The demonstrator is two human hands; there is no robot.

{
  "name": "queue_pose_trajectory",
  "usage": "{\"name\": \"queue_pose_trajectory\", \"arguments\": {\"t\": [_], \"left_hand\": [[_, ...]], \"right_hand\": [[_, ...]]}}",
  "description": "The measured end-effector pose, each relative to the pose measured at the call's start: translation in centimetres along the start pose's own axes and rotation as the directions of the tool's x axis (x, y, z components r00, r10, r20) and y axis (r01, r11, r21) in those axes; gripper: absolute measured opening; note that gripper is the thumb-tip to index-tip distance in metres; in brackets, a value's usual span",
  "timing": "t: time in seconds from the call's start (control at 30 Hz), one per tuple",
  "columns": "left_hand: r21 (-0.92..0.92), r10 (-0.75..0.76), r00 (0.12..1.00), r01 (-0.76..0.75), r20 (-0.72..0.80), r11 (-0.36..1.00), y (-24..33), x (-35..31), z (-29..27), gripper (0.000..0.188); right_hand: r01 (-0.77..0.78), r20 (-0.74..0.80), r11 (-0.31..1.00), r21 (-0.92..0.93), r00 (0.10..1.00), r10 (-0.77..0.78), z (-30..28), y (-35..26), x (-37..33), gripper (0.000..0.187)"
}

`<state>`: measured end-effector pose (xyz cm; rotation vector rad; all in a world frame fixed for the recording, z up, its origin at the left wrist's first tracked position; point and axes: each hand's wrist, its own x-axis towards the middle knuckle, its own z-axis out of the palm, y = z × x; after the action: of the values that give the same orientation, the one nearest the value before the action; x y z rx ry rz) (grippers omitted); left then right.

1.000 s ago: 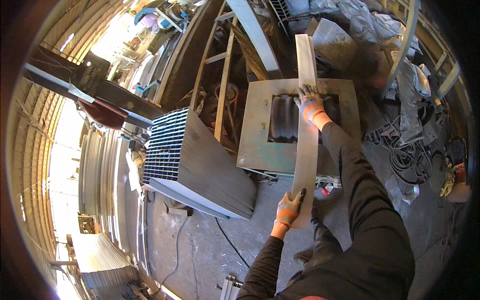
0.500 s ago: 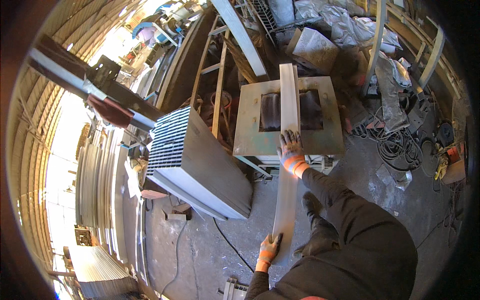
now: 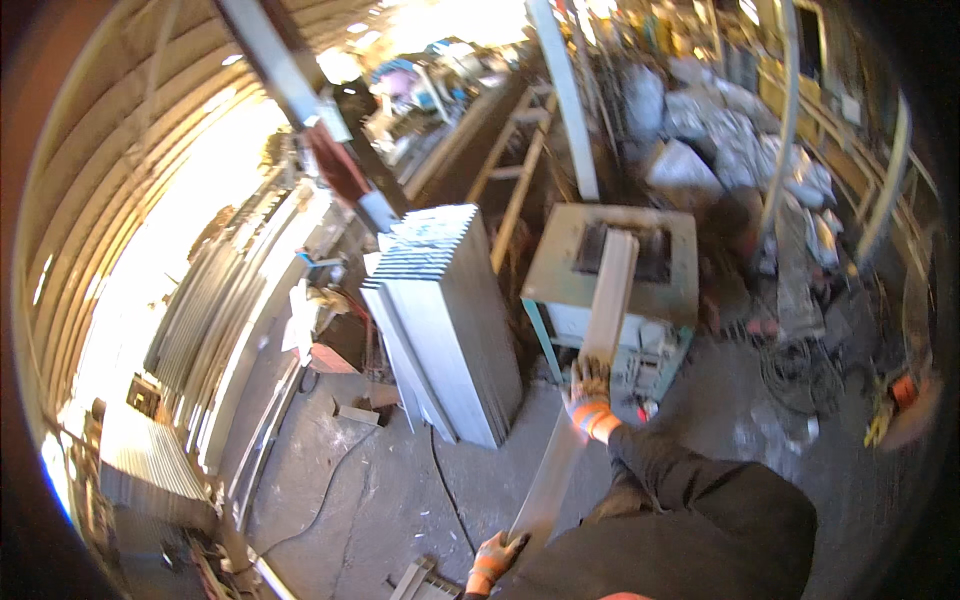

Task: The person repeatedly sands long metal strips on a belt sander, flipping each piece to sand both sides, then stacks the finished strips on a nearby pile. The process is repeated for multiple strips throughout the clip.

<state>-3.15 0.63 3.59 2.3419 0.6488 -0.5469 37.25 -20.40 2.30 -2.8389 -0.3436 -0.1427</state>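
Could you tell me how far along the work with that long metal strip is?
Done: a stack of strips stands beside the machine table. In hand: left hand and right hand grip one strip, its far end on the table. Left: cannot tell.

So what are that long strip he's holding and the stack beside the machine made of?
The long strip looks like thin sheet metal, dull grey with a faint sheen and a folded edge, gripped by both gloved hands (left hand, right hand). The stack of sheets seems the same: matte grey metal, with thin layered edges showing. Steel or aluminium, I cannot tell.
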Motion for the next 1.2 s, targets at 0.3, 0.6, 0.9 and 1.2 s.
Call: {"name": "queue_pose_trajectory", "arguments": {"t": [0.3, 0.6, 0.9, 1.2], "left_hand": [[0.215, 0.074, 0.967, -0.021, -0.244, 0.976, -4.8, -10.4, -15.3, 0.069], [0.308, 0.324, -0.249, 0.102, -0.913, 0.946, 2.6, -20.7, -29.8, 0.08], [-0.216, 0.115, 0.753, -0.327, -0.648, 0.92, -3.3, -0.3, -9.9, 0.093], [-0.305, 0.017, 0.984, -0.072, -0.177, 0.95, 0.2, 2.3, 1.1, 0.06]], "right_hand": [[0.902, 0.549, 0.32, 0.291, 0.116, -0.827, -5.8, -13.4, -0.9, 0.097], [0.852, -0.18, 0.285, 0.439, 0.394, -0.901, -22.6, -28.0, 0.4, 0.061], [0.321, -0.439, -0.372, 0.871, 0.848, -0.297, -30.9, -22.5, 8.4, 0.028], [-0.187, 0.316, -0.521, 0.833, 0.933, 0.171, -12.9, -0.6, 15.9, 0.043]]}}
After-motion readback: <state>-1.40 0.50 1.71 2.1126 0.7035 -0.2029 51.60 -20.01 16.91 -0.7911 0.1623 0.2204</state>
